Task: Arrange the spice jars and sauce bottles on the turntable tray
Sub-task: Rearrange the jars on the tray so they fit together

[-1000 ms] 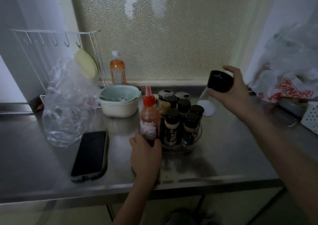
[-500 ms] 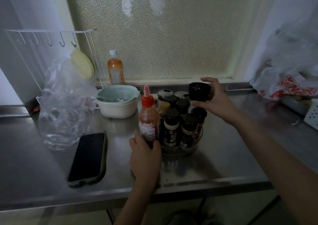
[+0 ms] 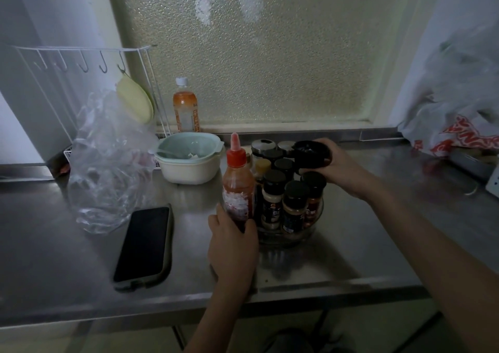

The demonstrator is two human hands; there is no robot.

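While the left hand [image 3: 233,247] wraps the base of the red squeeze sauce bottle [image 3: 238,184] at the clear round turntable tray [image 3: 286,238]'s left edge, the right hand [image 3: 341,166] grips a black-lidded jar [image 3: 312,154] over the tray's far right. Jar body's hidden, labels unreadable.

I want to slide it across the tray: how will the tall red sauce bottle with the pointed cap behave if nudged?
The tall red squeeze sauce bottle is tall and narrow, so it probably tips easily. It looks mostly full, so likely heavy. The left hand grips its base, which should steady it.
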